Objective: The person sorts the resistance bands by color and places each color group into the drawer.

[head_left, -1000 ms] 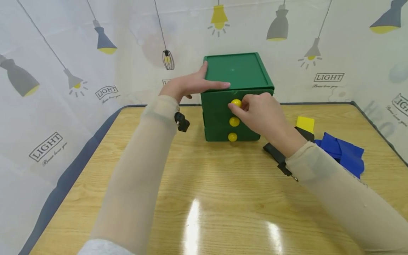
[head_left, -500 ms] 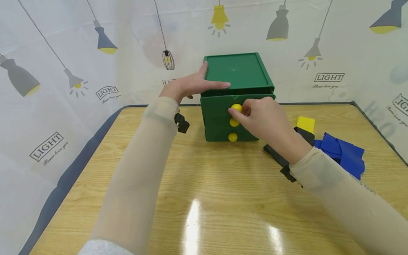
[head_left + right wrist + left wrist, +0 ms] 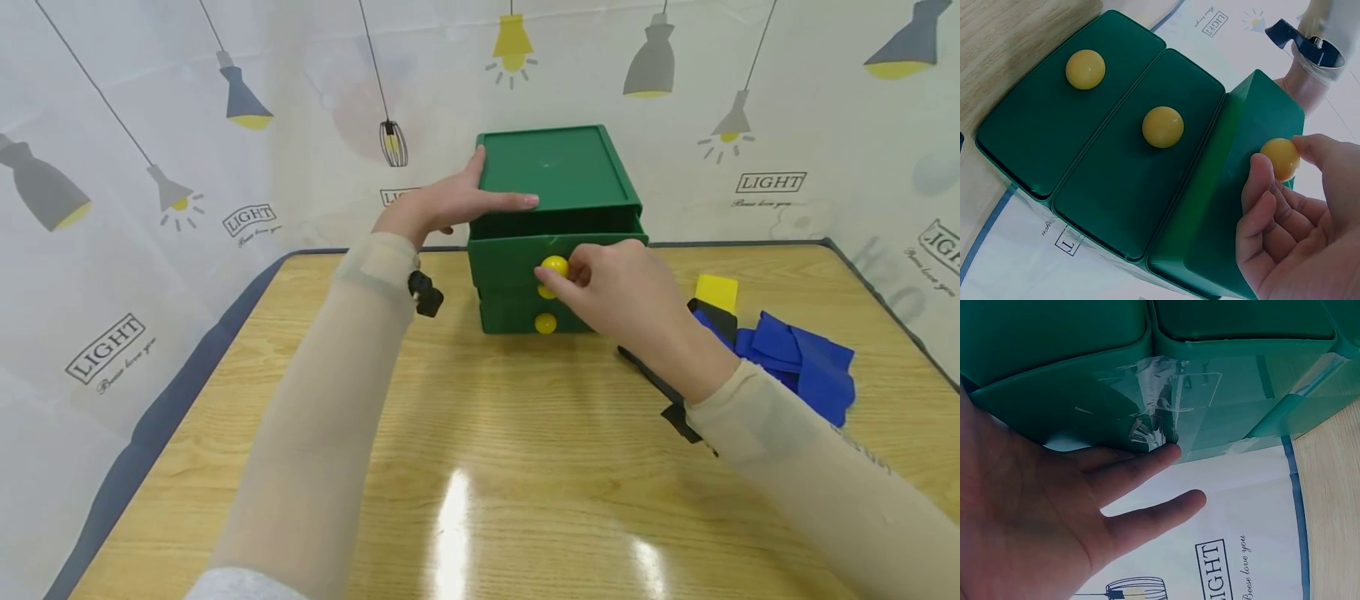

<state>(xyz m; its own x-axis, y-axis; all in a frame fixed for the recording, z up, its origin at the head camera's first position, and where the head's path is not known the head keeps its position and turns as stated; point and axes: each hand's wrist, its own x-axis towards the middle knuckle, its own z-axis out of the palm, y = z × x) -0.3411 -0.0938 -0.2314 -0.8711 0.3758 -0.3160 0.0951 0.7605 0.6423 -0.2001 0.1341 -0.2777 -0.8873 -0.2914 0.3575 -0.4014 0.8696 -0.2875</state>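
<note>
Green box (image 3: 555,171), top drawer (image 3: 502,262) partly out. Right hand (image 3: 630,292): pinching that drawer's yellow knob (image 3: 555,266). Left hand (image 3: 457,200): extended against box.

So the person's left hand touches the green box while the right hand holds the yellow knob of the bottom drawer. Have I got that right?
Not the bottom drawer: the right hand holds the yellow knob of the top drawer, as the right wrist view shows. The left hand does touch the green box.

The white wall covering (image 3: 322,183) repeats boxed "LIGHT" (image 3: 771,182) above script "Beese love you" (image 3: 1249,569)
</note>
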